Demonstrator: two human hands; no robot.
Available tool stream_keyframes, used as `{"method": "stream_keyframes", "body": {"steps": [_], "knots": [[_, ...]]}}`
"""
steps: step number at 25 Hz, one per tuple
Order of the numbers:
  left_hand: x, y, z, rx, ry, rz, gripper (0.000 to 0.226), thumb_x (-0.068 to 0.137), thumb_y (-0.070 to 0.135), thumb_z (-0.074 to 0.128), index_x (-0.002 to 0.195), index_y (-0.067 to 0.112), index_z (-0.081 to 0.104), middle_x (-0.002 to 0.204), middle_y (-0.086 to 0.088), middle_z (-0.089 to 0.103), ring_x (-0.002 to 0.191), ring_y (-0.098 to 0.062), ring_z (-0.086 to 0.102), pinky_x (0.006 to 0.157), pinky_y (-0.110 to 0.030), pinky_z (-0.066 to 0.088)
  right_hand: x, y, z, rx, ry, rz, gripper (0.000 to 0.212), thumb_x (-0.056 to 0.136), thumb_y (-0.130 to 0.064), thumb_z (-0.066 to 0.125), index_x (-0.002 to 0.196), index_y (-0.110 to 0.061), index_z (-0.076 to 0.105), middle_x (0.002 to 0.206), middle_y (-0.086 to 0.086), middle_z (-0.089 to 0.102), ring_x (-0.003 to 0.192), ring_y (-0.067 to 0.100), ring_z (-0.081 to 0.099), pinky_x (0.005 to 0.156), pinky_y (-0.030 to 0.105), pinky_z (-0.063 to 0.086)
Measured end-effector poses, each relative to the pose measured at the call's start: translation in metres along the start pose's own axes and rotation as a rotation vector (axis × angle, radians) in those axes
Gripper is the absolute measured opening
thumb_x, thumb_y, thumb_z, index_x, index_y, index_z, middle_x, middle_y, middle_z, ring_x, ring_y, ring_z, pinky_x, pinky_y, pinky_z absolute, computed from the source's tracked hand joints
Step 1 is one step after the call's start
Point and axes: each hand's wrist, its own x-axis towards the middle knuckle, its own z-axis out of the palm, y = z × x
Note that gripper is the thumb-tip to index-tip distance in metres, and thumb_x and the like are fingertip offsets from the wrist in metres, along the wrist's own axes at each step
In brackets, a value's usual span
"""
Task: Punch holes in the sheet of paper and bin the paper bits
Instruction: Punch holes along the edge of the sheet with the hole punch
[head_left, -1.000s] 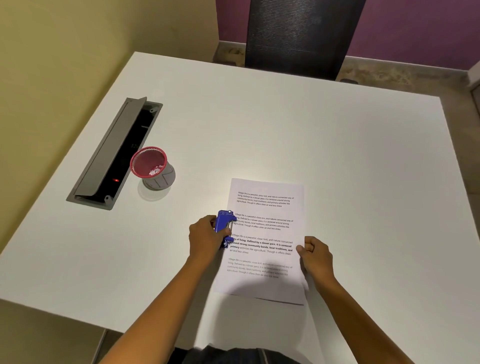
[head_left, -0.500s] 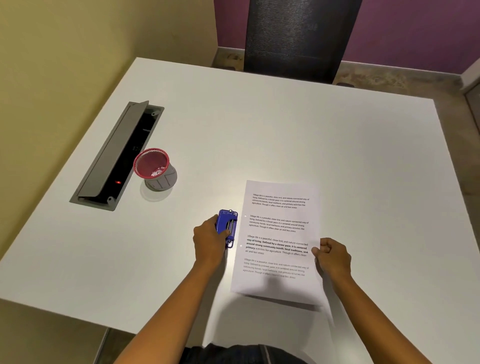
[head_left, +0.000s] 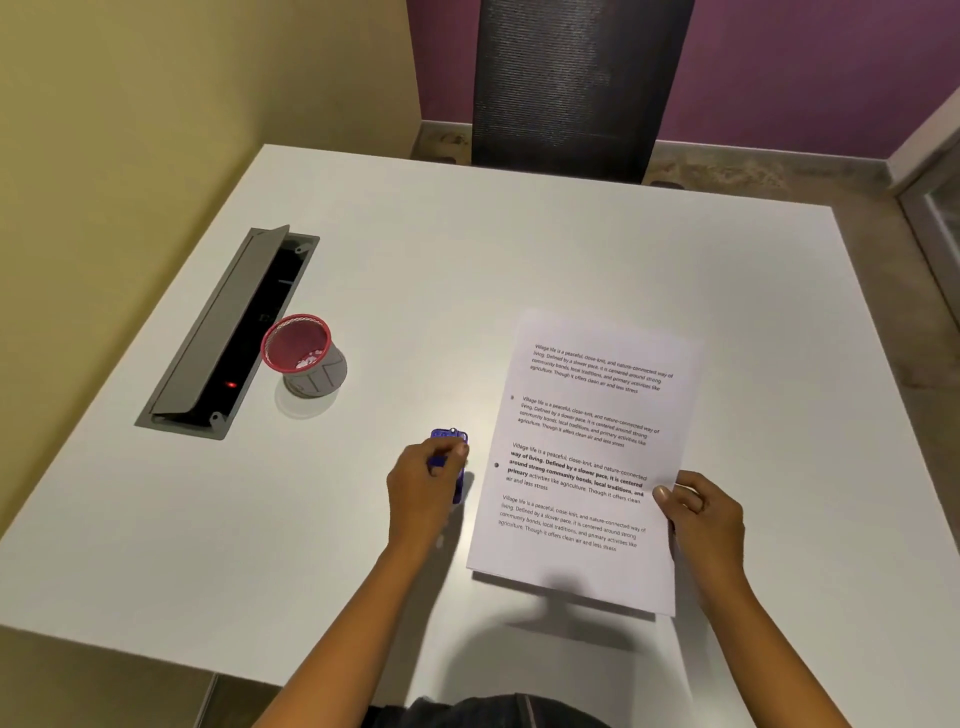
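A printed sheet of paper (head_left: 587, 457) is held by its right edge in my right hand (head_left: 701, 514), its near end lifted off the white table (head_left: 519, 260). Two punched holes show along its left margin. My left hand (head_left: 423, 491) grips a small blue hole punch (head_left: 451, 441) on the table, just left of the sheet and apart from it. A small bin with a red mesh rim (head_left: 301, 353) stands to the far left, with white paper bits inside.
An open grey cable hatch (head_left: 223, 332) is set into the table left of the bin. A black mesh chair back (head_left: 576, 88) stands behind the far edge. A yellow wall runs along the left side.
The sheet has been drawn out of the punch and moved to the right with my right hand. My left hand stays on the punch.
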Motion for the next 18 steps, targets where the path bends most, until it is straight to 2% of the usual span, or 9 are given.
{"method": "stream_keyframes", "body": {"steps": [1, 3, 5, 7, 10, 13, 18], "knots": [[-0.001, 0.004, 0.000, -0.025, -0.086, -0.053, 0.016, 0.090, 0.033, 0.062, 0.094, 0.021, 0.072, 0.080, 0.009, 0.066, 0.070, -0.013, 0.062, 0.065, -0.016, 0.047, -0.002, -0.003, -0.002, 0.035, 0.003, -0.006, 0.018, 0.083, -0.006, 0.066, 0.092, -0.022, 0.069, 0.085, 0.004, 0.075, 0.086, 0.028, 0.070, 0.085, 0.043, 0.053], [-0.004, 0.011, -0.001, -0.144, -0.300, -0.148, 0.026, 0.087, 0.040, 0.065, 0.090, 0.017, 0.075, 0.074, 0.003, 0.066, 0.065, -0.013, 0.057, 0.067, -0.023, 0.045, -0.006, -0.007, -0.005, 0.079, 0.004, -0.024, 0.019, 0.083, -0.007, 0.067, 0.094, -0.022, 0.069, 0.088, 0.004, 0.075, 0.088, 0.029, 0.071, 0.086, 0.045, 0.054], [-0.009, 0.017, -0.001, -0.271, -0.416, -0.171, 0.024, 0.085, 0.035, 0.070, 0.085, 0.011, 0.075, 0.080, -0.005, 0.067, 0.071, -0.017, 0.055, 0.075, -0.032, 0.042, -0.010, -0.012, -0.007, 0.100, -0.001, -0.049, 0.019, 0.083, -0.008, 0.067, 0.091, -0.025, 0.070, 0.087, 0.002, 0.076, 0.086, 0.028, 0.071, 0.083, 0.044, 0.054], [-0.013, 0.021, -0.002, -0.330, -0.409, -0.156, 0.018, 0.082, 0.028, 0.073, 0.077, 0.011, 0.075, 0.082, -0.011, 0.067, 0.074, -0.021, 0.054, 0.076, -0.034, 0.041, -0.014, -0.017, -0.010, 0.110, -0.004, -0.071, 0.021, 0.083, -0.007, 0.067, 0.086, -0.028, 0.070, 0.083, -0.001, 0.076, 0.082, 0.027, 0.071, 0.080, 0.042, 0.054], [-0.015, 0.025, -0.004, -0.294, -0.336, -0.134, 0.016, 0.077, 0.029, 0.078, 0.072, 0.014, 0.075, 0.073, -0.006, 0.065, 0.063, -0.016, 0.046, 0.064, -0.027, 0.037, -0.017, -0.021, -0.016, 0.113, -0.003, -0.097, 0.024, 0.083, -0.007, 0.067, 0.085, -0.030, 0.070, 0.081, -0.004, 0.076, 0.079, 0.024, 0.071, 0.080, 0.041, 0.054], [-0.019, 0.028, -0.005, -0.285, -0.312, -0.133, 0.021, 0.076, 0.031, 0.079, 0.077, 0.010, 0.077, 0.072, -0.004, 0.065, 0.062, -0.016, 0.045, 0.064, -0.029, 0.037, -0.021, -0.024, -0.021, 0.124, -0.005, -0.128, 0.023, 0.083, -0.006, 0.067, 0.085, -0.029, 0.070, 0.082, -0.004, 0.076, 0.081, 0.025, 0.071, 0.082, 0.041, 0.055], [-0.024, 0.038, -0.003, -0.356, -0.293, -0.152, 0.029, 0.092, 0.037, 0.060, 0.074, 0.019, 0.075, 0.059, 0.012, 0.066, 0.051, -0.008, 0.054, 0.054, -0.019, 0.041, -0.027, -0.028, -0.026, 0.150, 0.004, -0.158, 0.023, 0.083, -0.007, 0.067, 0.085, -0.030, 0.070, 0.082, -0.006, 0.076, 0.078, 0.020, 0.071, 0.081, 0.038, 0.053]]}}
